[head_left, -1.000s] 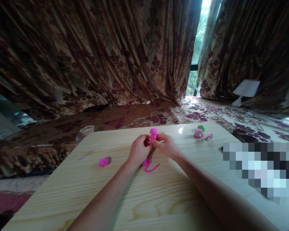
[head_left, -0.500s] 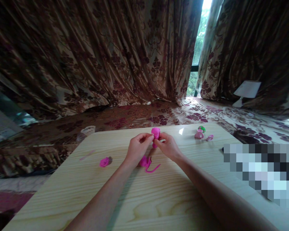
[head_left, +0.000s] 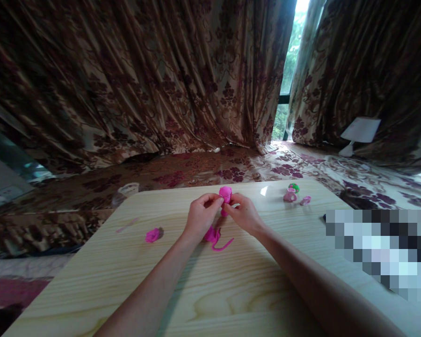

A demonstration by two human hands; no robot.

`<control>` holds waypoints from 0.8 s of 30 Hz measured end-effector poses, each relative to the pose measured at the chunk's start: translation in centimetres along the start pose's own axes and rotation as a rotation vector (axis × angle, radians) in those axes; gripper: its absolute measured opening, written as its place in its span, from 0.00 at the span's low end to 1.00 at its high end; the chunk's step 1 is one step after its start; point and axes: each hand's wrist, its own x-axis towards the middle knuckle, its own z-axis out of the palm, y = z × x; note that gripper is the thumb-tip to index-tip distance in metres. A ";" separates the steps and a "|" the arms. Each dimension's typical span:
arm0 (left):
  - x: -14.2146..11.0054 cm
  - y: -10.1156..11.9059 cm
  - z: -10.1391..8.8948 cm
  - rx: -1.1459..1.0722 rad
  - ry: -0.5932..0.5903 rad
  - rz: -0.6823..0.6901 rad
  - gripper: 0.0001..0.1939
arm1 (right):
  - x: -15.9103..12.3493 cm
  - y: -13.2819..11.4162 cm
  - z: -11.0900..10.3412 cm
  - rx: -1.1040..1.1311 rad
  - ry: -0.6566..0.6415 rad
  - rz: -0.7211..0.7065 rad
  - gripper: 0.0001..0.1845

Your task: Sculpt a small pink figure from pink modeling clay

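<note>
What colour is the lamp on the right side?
The lamp is white, in the head view.

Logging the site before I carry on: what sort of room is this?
Probably a room in a home, perhaps a bedroom: patterned curtains over the window, a white lamp, and matching floral fabric beyond the table.

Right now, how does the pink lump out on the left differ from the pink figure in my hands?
The pink lump lies on the table; the pink figure is held between your left hand and right hand. The pink lump looks squat and crumpled, the pink figure upright and rounded on top. Both are bright pink.
</note>
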 end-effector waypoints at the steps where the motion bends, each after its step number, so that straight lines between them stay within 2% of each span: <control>1: 0.0 0.0 0.0 0.007 0.010 -0.003 0.10 | 0.0 0.0 0.0 -0.003 -0.002 0.000 0.08; 6: 0.2 0.3 -0.4 0.075 0.063 0.021 0.07 | 0.0 0.1 -0.3 -0.015 -0.001 0.003 0.07; 13: 0.5 1.1 -1.6 0.283 0.053 0.231 0.07 | 0.2 0.3 -0.5 -0.060 0.022 -0.020 0.06; 16: 0.6 1.8 -2.3 0.343 0.024 0.281 0.13 | 0.1 0.1 -0.6 -0.100 0.039 -0.075 0.05; 19: 0.5 2.7 -2.7 0.408 -0.011 0.399 0.18 | 0.0 -0.1 -0.8 -0.145 0.066 -0.170 0.04; 24: 0.1 3.3 -2.5 0.512 -0.002 0.572 0.17 | -0.1 -0.4 -0.9 -0.202 0.112 -0.254 0.06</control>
